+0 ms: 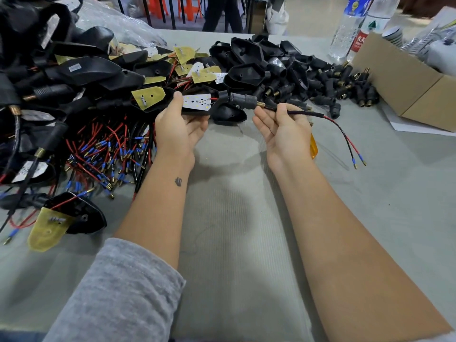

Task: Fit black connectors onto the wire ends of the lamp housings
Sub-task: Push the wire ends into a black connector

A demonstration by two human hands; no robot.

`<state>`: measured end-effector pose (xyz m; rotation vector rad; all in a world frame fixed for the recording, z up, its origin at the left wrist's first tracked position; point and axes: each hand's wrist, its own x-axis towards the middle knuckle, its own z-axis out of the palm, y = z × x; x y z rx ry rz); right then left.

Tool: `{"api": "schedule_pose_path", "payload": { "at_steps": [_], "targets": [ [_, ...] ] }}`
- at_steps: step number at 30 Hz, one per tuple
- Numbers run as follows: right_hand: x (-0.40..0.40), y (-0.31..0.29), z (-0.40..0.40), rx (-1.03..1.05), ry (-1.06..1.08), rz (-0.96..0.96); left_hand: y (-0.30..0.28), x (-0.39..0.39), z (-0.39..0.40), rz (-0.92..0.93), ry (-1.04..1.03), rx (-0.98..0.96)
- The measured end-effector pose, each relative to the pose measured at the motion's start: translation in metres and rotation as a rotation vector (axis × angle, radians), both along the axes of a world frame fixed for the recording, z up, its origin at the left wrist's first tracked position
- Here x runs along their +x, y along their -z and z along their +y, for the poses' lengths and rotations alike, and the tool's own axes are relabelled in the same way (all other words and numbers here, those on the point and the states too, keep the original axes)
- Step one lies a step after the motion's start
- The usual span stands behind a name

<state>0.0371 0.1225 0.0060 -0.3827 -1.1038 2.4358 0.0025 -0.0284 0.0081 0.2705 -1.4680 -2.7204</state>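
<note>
From the head camera, my left hand has its fingers grasping the black plastic lamp housing with the white LED board at twelve o'clock. My right hand pinches the black sheathed cable just behind the ribbed black connector already threaded on. I judge a loose pinch could let the connector slide back, or the red wire kink. The grey ribbed worktop is crowded: spare connectors at one o'clock, cardboard box at two.
</note>
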Motion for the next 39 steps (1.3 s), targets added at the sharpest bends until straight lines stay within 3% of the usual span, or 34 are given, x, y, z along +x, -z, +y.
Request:
{"api": "schedule_pose_path", "payload": {
  "at_steps": [5, 13, 22, 26, 29, 33, 35, 39],
  "targets": [
    [0.001, -0.001, 0.003, -0.053, -0.065, 0.003, 0.000, -0.001, 0.000, -0.008, -0.050, 0.009],
    [-0.004, 0.005, -0.002, 0.120, 0.032, -0.113, 0.001, -0.001, 0.003, 0.000, -0.079, -0.075],
    [-0.005, 0.006, -0.003, 0.148, 0.025, -0.086, -0.001, 0.002, 0.014, 0.019, -0.041, 0.107],
    [-0.004, 0.006, -0.005, 0.068, 0.047, -0.082, 0.003, 0.009, 0.029, 0.022, 0.191, -0.157],
    [-0.002, 0.002, -0.009, -0.034, -0.005, -0.085, 0.005, 0.016, 0.041, 0.144, 0.274, -0.352],
    [0.006, -0.003, -0.026, -0.163, -0.254, -0.114, 0.006, 0.016, 0.039, 0.317, 0.171, -0.293],
    [0.008, -0.005, -0.034, -0.037, -0.363, -0.178, 0.004, 0.013, 0.034, 0.347, 0.111, -0.239],
    [0.011, -0.007, -0.045, 0.448, -0.472, -0.228, 0.003, 0.009, 0.028, 0.307, 0.052, -0.174]
  ]
}}
